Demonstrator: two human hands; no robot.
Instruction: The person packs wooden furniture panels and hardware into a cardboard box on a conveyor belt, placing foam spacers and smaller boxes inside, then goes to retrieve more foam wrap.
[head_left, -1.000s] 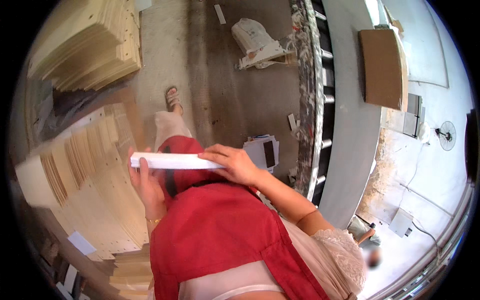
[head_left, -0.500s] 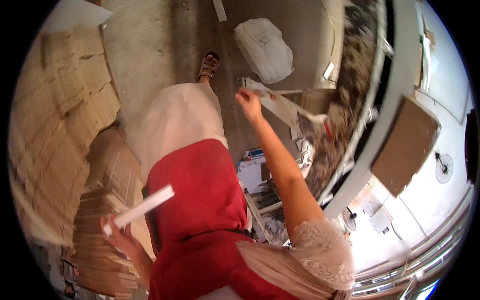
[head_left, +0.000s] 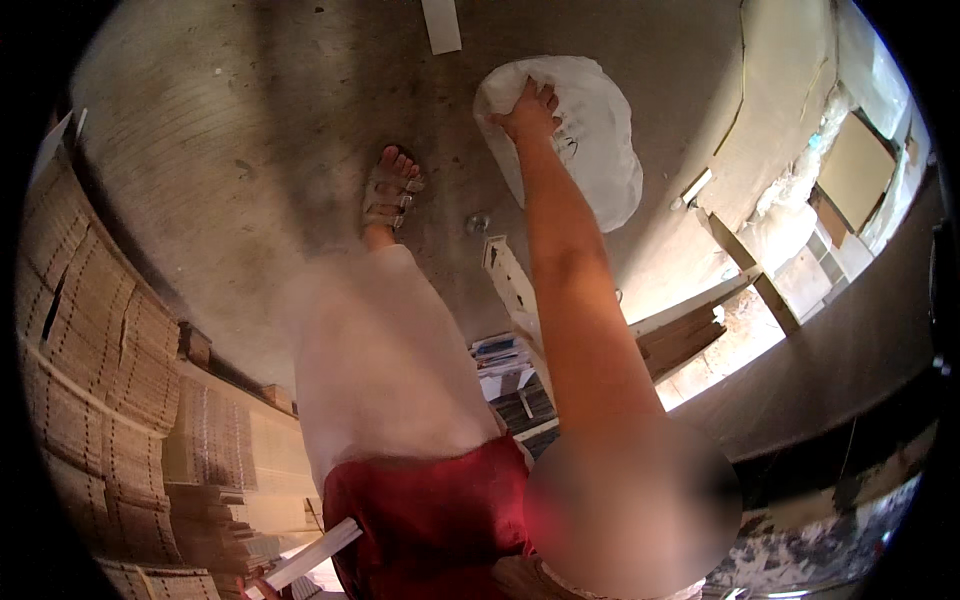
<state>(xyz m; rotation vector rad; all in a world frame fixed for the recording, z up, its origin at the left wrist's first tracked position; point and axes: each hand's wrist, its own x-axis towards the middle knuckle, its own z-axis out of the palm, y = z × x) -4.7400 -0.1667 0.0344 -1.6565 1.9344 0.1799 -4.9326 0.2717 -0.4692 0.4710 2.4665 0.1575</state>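
Note:
At the far middle, a white plastic-wrapped bundle (head_left: 600,130) lies on the floor. My right arm stretches out to it, and my right hand (head_left: 530,115) rests on its near-left part with fingers spread. Low at the left, my left hand (head_left: 254,588) is mostly cut off by the picture's edge. It is closed around the end of a narrow white strip (head_left: 318,552), perhaps a few layers thick. The strip's other end lies by my red apron (head_left: 430,500).
Stacked corrugated cardboard (head_left: 95,330) rises along the left. One sandalled foot (head_left: 390,192) stands on the concrete floor (head_left: 270,130). A white strip (head_left: 441,25) lies at the far end. A wooden frame (head_left: 515,290) and a pile of papers (head_left: 500,358) sit under my right arm.
I have bent lower and further forward. My right hand has gone from the air near the wooden frame onto the white bundle. My left hand, still with the strip, has dropped toward the lower edge.

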